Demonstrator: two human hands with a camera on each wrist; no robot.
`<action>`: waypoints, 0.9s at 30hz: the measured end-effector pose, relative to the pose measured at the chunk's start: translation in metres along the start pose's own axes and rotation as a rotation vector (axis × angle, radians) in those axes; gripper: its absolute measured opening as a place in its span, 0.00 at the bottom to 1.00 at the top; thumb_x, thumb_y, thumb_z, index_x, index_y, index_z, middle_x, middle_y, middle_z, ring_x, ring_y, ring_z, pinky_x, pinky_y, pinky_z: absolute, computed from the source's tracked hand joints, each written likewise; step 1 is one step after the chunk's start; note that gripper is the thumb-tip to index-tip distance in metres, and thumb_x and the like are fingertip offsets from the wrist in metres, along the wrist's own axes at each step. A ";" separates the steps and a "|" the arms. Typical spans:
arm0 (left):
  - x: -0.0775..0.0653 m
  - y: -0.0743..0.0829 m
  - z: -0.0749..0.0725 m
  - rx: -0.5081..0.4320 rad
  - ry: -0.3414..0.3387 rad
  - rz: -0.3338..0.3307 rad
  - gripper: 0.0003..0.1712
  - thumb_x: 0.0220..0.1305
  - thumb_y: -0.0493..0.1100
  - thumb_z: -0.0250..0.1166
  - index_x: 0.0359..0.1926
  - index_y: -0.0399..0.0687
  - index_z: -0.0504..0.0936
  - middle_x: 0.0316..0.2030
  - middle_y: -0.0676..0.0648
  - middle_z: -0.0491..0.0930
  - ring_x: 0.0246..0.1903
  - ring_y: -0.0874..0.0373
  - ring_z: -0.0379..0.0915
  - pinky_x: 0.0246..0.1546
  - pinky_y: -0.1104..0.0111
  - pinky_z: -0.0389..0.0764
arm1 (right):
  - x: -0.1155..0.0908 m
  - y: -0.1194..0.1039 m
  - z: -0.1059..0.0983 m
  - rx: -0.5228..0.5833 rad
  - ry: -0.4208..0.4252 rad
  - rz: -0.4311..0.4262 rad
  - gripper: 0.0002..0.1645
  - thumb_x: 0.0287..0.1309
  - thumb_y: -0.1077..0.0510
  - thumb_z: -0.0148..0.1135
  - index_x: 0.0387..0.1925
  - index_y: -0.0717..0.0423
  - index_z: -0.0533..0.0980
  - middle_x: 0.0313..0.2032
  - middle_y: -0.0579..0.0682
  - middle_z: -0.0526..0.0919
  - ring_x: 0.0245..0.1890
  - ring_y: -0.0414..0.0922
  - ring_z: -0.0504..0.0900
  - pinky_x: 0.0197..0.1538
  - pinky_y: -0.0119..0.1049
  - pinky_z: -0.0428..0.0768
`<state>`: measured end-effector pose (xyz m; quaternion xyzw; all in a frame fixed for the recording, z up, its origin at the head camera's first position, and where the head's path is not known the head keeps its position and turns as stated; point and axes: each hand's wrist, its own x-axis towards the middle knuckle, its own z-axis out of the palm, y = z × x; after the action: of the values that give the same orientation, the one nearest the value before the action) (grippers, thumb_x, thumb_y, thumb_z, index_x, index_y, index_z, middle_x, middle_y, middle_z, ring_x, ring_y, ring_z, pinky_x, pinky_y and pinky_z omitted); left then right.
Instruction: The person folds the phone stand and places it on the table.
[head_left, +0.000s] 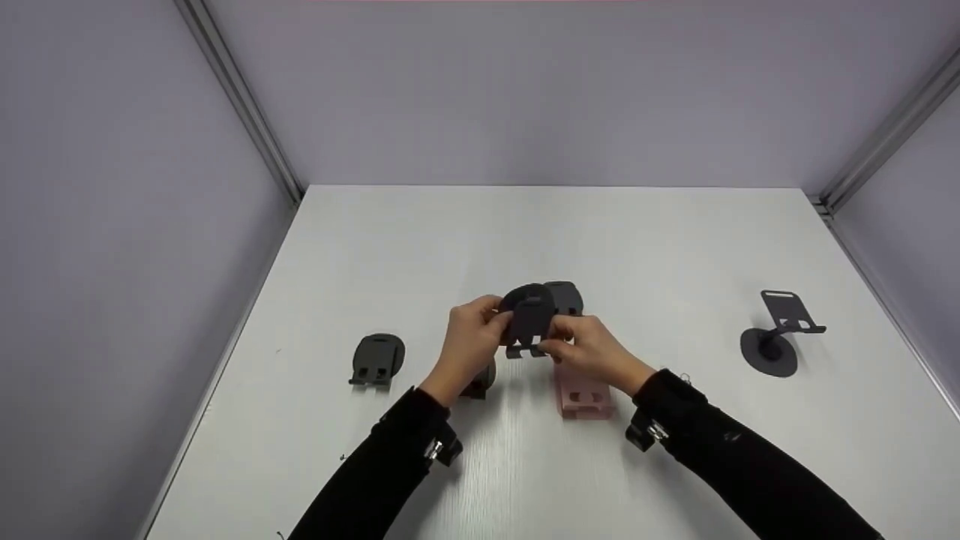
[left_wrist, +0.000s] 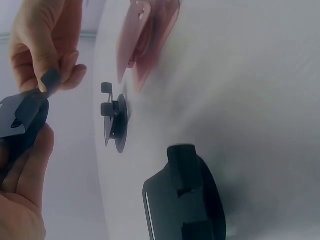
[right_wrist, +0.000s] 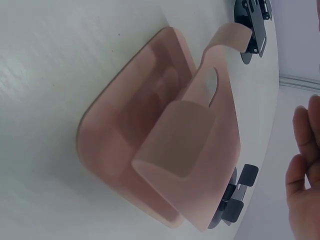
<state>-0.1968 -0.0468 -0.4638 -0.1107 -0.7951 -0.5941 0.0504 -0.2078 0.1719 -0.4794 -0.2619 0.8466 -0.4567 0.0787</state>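
Both hands hold a black folding phone stand (head_left: 531,319) up over the table. My left hand (head_left: 471,337) grips it by the side near its round base, thumb in front. The right hand (head_left: 592,351) pinches it low on the right, close to the hooked lip. In the left wrist view, the right hand's fingertips (left_wrist: 42,82) are at one hook of the held stand (left_wrist: 22,117). A pink phone stand (head_left: 585,397) sits just below my right hand, partly covered by it. Another black stand (head_left: 566,298) lies right behind the held one.
A folded black stand (head_left: 377,358) lies to the left. One more black stand (head_left: 480,382) is partly hidden under my left hand. Far to the right, an unfolded black stand (head_left: 769,356) stands on its round base. Grey panels wall in the white table (head_left: 510,465).
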 end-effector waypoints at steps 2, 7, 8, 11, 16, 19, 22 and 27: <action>0.000 0.000 -0.002 0.039 -0.018 0.024 0.04 0.66 0.28 0.65 0.40 0.33 0.85 0.28 0.39 0.87 0.25 0.54 0.86 0.28 0.70 0.85 | -0.001 -0.001 0.000 0.002 -0.021 -0.010 0.11 0.64 0.59 0.69 0.29 0.58 0.77 0.29 0.59 0.87 0.26 0.44 0.84 0.32 0.31 0.79; 0.002 0.001 -0.006 0.095 -0.060 0.065 0.05 0.66 0.29 0.63 0.40 0.34 0.85 0.27 0.41 0.87 0.23 0.57 0.83 0.26 0.71 0.84 | -0.003 -0.002 -0.002 -0.031 -0.040 -0.031 0.11 0.65 0.61 0.68 0.28 0.58 0.75 0.28 0.61 0.87 0.26 0.41 0.82 0.31 0.31 0.79; 0.002 0.001 -0.006 0.099 -0.063 0.068 0.05 0.66 0.29 0.63 0.40 0.34 0.86 0.26 0.41 0.87 0.23 0.57 0.83 0.26 0.71 0.84 | -0.003 -0.002 -0.002 -0.036 -0.041 -0.033 0.11 0.65 0.61 0.68 0.28 0.58 0.75 0.28 0.60 0.86 0.25 0.41 0.82 0.31 0.30 0.78; 0.002 0.001 -0.007 0.109 -0.062 0.071 0.05 0.66 0.29 0.64 0.39 0.34 0.86 0.26 0.41 0.87 0.23 0.58 0.83 0.25 0.71 0.83 | -0.004 0.000 -0.001 -0.041 -0.035 -0.034 0.12 0.65 0.62 0.68 0.28 0.58 0.74 0.26 0.58 0.86 0.25 0.39 0.81 0.30 0.30 0.77; 0.002 0.001 -0.005 0.107 -0.065 0.045 0.05 0.67 0.29 0.64 0.40 0.35 0.86 0.28 0.41 0.88 0.25 0.58 0.84 0.27 0.70 0.84 | -0.005 0.000 0.001 -0.023 -0.019 0.011 0.12 0.64 0.61 0.69 0.27 0.58 0.75 0.25 0.57 0.86 0.24 0.39 0.80 0.28 0.29 0.75; 0.002 -0.001 -0.006 0.084 -0.067 -0.004 0.06 0.67 0.29 0.63 0.42 0.35 0.86 0.30 0.40 0.88 0.26 0.57 0.85 0.28 0.70 0.85 | -0.004 0.000 0.002 -0.018 -0.017 0.040 0.11 0.64 0.60 0.70 0.28 0.57 0.77 0.27 0.60 0.86 0.24 0.40 0.81 0.28 0.29 0.75; 0.005 -0.005 -0.008 0.054 -0.057 -0.052 0.08 0.68 0.28 0.63 0.45 0.34 0.86 0.31 0.39 0.88 0.26 0.55 0.85 0.29 0.69 0.86 | -0.005 0.000 0.002 -0.027 -0.015 0.042 0.06 0.65 0.59 0.69 0.33 0.57 0.81 0.30 0.60 0.87 0.26 0.42 0.82 0.30 0.29 0.76; 0.010 -0.014 -0.019 0.013 -0.016 -0.126 0.11 0.69 0.29 0.63 0.51 0.34 0.84 0.33 0.36 0.88 0.29 0.51 0.87 0.31 0.67 0.87 | -0.011 0.003 -0.005 -0.080 0.027 -0.010 0.07 0.68 0.59 0.66 0.44 0.57 0.84 0.35 0.56 0.89 0.31 0.43 0.83 0.35 0.30 0.79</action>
<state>-0.2103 -0.0673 -0.4693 -0.0650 -0.8048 -0.5899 0.0074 -0.2016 0.1828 -0.4799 -0.2629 0.8638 -0.4264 0.0546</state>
